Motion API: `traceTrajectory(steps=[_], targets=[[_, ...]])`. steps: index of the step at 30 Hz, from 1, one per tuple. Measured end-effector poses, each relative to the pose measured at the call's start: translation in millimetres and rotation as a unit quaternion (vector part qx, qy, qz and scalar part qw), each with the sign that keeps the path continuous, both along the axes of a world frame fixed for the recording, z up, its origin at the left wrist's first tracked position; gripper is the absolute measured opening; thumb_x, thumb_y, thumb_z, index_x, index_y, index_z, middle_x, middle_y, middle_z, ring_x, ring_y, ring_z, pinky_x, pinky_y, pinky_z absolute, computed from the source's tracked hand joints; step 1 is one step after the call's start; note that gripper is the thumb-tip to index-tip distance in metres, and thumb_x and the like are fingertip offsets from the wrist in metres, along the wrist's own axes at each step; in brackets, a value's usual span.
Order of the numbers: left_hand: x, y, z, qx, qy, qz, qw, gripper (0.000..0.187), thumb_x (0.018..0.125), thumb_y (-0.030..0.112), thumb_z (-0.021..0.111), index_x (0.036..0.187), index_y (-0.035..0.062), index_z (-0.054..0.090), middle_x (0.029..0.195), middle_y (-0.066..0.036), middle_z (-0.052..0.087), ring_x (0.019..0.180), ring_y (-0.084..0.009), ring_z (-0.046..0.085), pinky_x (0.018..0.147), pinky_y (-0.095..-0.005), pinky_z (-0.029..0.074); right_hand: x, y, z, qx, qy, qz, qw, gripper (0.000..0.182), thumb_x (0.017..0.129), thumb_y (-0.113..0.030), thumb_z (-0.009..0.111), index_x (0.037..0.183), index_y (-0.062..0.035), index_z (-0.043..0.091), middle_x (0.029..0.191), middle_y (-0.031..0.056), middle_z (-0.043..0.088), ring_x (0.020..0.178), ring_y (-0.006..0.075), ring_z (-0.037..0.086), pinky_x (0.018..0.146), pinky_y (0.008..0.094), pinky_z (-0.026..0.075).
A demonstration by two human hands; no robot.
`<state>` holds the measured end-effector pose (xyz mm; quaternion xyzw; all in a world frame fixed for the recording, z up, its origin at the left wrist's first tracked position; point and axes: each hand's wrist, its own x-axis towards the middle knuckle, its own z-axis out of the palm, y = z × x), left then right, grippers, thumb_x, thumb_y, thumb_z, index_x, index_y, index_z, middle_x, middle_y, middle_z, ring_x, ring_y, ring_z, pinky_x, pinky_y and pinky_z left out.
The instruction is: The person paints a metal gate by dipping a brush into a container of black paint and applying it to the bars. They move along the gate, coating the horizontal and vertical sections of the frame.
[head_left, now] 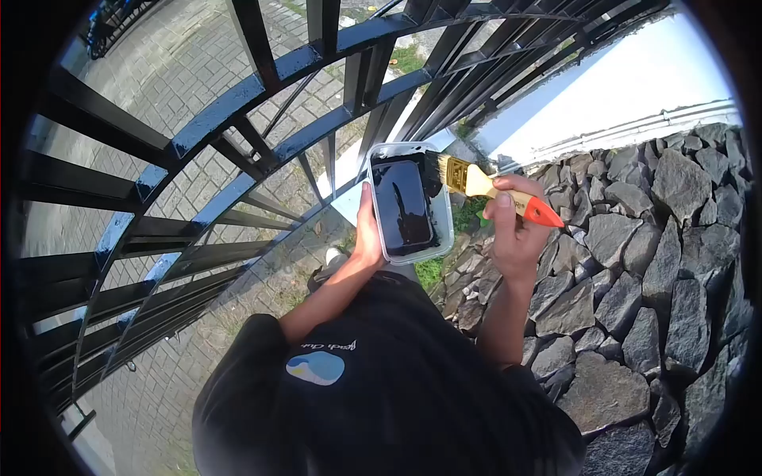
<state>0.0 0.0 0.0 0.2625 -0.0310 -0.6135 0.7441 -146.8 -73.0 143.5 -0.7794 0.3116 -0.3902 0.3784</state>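
A clear plastic tub [451, 230] of black paint [401, 202] rests in my left hand [369, 232], whose fingers wrap its left side and go out of sight beneath it. My right hand [517, 226] is closed around the handle of a paintbrush [479, 182]. That handle is pale wood with a red end, and a gold-coloured ferrule joins it to the bristles. The bristles overlap the tub's upper right part, and their tips look dark with paint.
A black metal fence [226, 111] with glossy rails curves along my left and ahead. Brick paving [206, 59] stretches beyond it. To my right rises a rough stone wall [611, 262], with a white wall [615, 87] past it. Green plants [429, 272] grow near my feet.
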Motion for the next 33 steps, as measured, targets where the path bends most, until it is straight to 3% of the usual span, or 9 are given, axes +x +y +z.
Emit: traceTrajectory(steps=[7, 10, 15, 19, 21, 24, 25, 27, 33], targets=[[10.3, 0.7, -6.1, -0.017, 0.052, -0.006, 0.999, 0.059, 0.100, 0.048, 0.023, 0.129, 0.0018, 0.046, 0.114, -0.011, 0.059, 0.098, -0.0214, 0.061, 0.086, -0.0347, 0.051, 2.3, 2.0, -14.5, 0.009, -0.185, -0.028, 0.982, 0.014, 0.092, -0.005, 0.051, 0.105, 0.0006, 0.052, 0.078, 0.0044, 0.055, 0.063, 0.0069, 0.051, 0.057, 0.0204, 0.041], [11.5, 1.1, 0.2, 0.006, 0.031, 0.005, 0.999, 0.061, 0.099, 0.051, 0.027, 0.127, 0.0014, 0.048, 0.113, -0.012, 0.060, 0.096, -0.0210, 0.062, 0.085, -0.0343, 0.052, 10.1, 7.0, -21.3, 0.074, -0.011, -0.024, 0.997, 0.013, 0.092, -0.004, 0.052, 0.104, 0.0004, 0.054, 0.082, 0.0058, 0.057, 0.064, 0.0070, 0.053, 0.056, 0.0213, 0.042], [14.7, 4.0, 5.3, 0.066, 0.005, 0.019, 0.998, 0.061, 0.098, 0.052, 0.030, 0.124, 0.0009, 0.051, 0.111, -0.012, 0.061, 0.097, -0.0207, 0.060, 0.087, -0.0330, 0.049, 16.3, 12.2, -20.8, 0.043, -0.056, -0.009, 0.997, 0.013, 0.091, -0.003, 0.053, 0.103, 0.0006, 0.054, 0.080, 0.0054, 0.057, 0.063, 0.0079, 0.054, 0.055, 0.0213, 0.043], [19.6, 5.8, -3.7, 0.078, -0.014, 0.025, 0.997, 0.059, 0.098, 0.052, 0.029, 0.122, 0.0034, 0.053, 0.109, -0.009, 0.061, 0.096, -0.0180, 0.059, 0.087, -0.0308, 0.047, 16.8, 19.4, -20.3, -0.073, -0.099, -0.027, 0.992, 0.013, 0.090, -0.002, 0.053, 0.102, 0.0017, 0.054, 0.079, 0.0078, 0.058, 0.060, 0.0097, 0.055, 0.054, 0.0220, 0.042], [20.8, 6.0, -1.6, 0.065, -0.002, 0.046, 0.997, 0.060, 0.098, 0.052, 0.029, 0.125, 0.0034, 0.051, 0.110, -0.008, 0.061, 0.096, -0.0191, 0.060, 0.088, -0.0304, 0.047, 19.9, 29.4, -19.4, -0.065, -0.154, -0.020, 0.986, 0.014, 0.094, -0.011, 0.049, 0.103, 0.0002, 0.051, 0.080, 0.0072, 0.054, 0.060, 0.0092, 0.050, 0.055, 0.0223, 0.040], [23.0, 9.1, -1.8, 0.032, -0.013, 0.042, 0.999, 0.061, 0.098, 0.053, 0.028, 0.128, 0.0033, 0.047, 0.116, -0.009, 0.058, 0.102, -0.0199, 0.058, 0.091, -0.0322, 0.046, 18.9, 31.7, -32.6, -0.007, 0.014, -0.027, 1.000, 0.012, 0.091, -0.010, 0.052, 0.099, -0.0006, 0.054, 0.080, 0.0065, 0.056, 0.059, 0.0108, 0.052, 0.054, 0.0240, 0.041], [22.8, 8.9, -2.4, 0.028, -0.025, 0.052, 0.998, 0.061, 0.098, 0.052, 0.027, 0.129, 0.0032, 0.046, 0.118, -0.009, 0.057, 0.104, -0.0202, 0.058, 0.092, -0.0329, 0.046, 27.5, 30.4, -23.6, -0.113, 0.016, 0.001, 0.993, 0.012, 0.089, -0.009, 0.054, 0.097, 0.0001, 0.055, 0.080, 0.0084, 0.058, 0.060, 0.0129, 0.053, 0.056, 0.0258, 0.043], [26.5, 9.3, -18.2, 0.011, -0.024, 0.029, 0.999, 0.060, 0.099, 0.051, 0.026, 0.131, 0.0029, 0.044, 0.120, -0.009, 0.056, 0.105, -0.0207, 0.057, 0.092, -0.0336, 0.046, 29.7, 34.0, -26.9, -0.174, -0.049, -0.003, 0.984, 0.012, 0.087, -0.008, 0.053, 0.096, 0.0006, 0.055, 0.079, 0.0102, 0.060, 0.060, 0.0149, 0.055, 0.056, 0.0279, 0.043], [27.5, 17.2, -26.3, 0.032, -0.087, 0.050, 0.994, 0.054, 0.100, 0.046, 0.028, 0.128, 0.0043, 0.046, 0.120, -0.009, 0.056, 0.106, -0.0206, 0.057, 0.092, -0.0326, 0.045, 34.5, 40.2, -34.4, -0.148, -0.035, 0.008, 0.988, 0.011, 0.085, -0.006, 0.055, 0.094, -0.0007, 0.055, 0.080, 0.0119, 0.062, 0.060, 0.0211, 0.058, 0.055, 0.0310, 0.045]])
